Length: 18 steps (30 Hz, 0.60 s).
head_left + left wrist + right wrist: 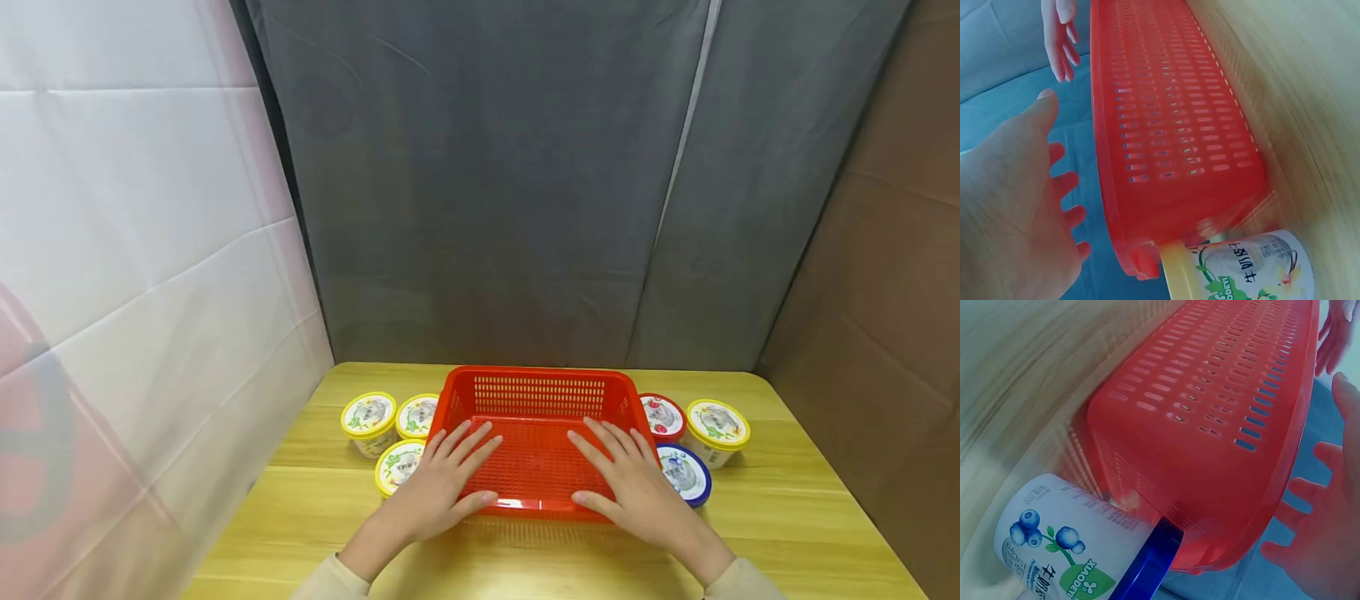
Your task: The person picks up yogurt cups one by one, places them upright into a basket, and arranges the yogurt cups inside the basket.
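Observation:
A red plastic basket (540,373) with slotted walls stands upright on the table, with nothing lying inside it. Over its left part hovers my left hand (442,487), fingers spread and holding nothing. My right hand (632,482), also spread and holding nothing, is above the right part. Both wrist views show the fingers apart from the rim. Three yellow-lidded cups (370,415) stand left of the basket, the nearest partly covered by my left hand. To the right are a red-lidded cup (663,417), a yellow-lidded cup (717,425) and a blue-lidded blueberry cup (1079,540).
The pale wooden table (315,500) reaches back to a dark grey curtain (480,208). A white cloth wall (165,208) borders it on the left, and a brown panel (870,292) on the right.

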{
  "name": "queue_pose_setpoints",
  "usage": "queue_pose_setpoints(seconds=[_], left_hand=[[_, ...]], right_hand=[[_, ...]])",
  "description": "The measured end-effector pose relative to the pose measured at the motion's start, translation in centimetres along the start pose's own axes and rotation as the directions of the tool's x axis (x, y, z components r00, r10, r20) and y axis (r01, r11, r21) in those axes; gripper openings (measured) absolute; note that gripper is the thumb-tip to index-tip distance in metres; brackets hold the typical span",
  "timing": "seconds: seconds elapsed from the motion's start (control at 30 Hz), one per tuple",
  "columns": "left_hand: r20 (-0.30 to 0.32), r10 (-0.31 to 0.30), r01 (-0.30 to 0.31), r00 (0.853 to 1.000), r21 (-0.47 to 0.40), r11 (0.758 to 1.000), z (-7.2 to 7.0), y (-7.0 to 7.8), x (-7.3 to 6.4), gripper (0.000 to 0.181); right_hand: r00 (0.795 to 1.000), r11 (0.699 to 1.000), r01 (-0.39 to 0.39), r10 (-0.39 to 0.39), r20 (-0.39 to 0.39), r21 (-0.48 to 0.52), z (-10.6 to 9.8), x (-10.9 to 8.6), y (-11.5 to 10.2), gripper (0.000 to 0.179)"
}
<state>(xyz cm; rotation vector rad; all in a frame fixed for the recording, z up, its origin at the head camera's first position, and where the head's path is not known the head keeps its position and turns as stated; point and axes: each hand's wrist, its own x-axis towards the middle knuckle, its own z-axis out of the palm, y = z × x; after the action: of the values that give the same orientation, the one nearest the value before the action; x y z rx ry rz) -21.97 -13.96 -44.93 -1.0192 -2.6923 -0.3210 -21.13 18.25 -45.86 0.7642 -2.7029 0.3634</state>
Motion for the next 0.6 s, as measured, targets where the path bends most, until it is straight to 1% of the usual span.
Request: queue_pose_setpoints(seconds=[0.07, 0.13, 0.2, 0.33, 0.5, 0.6], left_hand=[[0.0, -0.013, 0.013, 1.0, -0.021, 1.0, 0.0, -0.1, -0.1, 0.069], [0.016, -0.036, 0.036, 0.999, -0.05, 0.998, -0.1, -0.3, -0.2, 0.07], [0.039, -0.066, 0.069, 0.997, -0.069, 0.995, -0.1, -0.7, -0.3, 0.07], [0.063, -0.124, 0.129, 0.99, -0.093, 0.987, -0.1, -1.5, -0.5, 0.072], [0.039, -0.169, 0.172, 0.985, -0.111, 0.979, 0.3, -2.8, -1.1, 0.073], [0.007, -0.196, 0.196, 0.98, -0.124, 0.973, 0.6, -3.4, -1.5, 0.073]], right_hand=[[1.0, 1.0, -0.006, 0.006, 0.004, 0.007, -0.1, 0.0, 0.0, 0.076], [1.0, 1.0, -0.017, 0.017, 0.01, 0.009, -0.2, 0.0, 0.2, 0.077], [0.999, 0.999, -0.031, 0.031, 0.015, 0.012, -0.4, 0.0, 0.5, 0.078], [0.998, 0.998, -0.064, 0.064, 0.011, 0.018, -0.9, -0.2, 1.7, 0.081], [0.993, 0.993, -0.113, 0.113, -0.011, 0.017, -1.6, -0.9, 3.9, 0.083], [0.989, 0.989, -0.146, 0.147, -0.032, 0.021, -1.9, -1.6, 5.3, 0.083]])
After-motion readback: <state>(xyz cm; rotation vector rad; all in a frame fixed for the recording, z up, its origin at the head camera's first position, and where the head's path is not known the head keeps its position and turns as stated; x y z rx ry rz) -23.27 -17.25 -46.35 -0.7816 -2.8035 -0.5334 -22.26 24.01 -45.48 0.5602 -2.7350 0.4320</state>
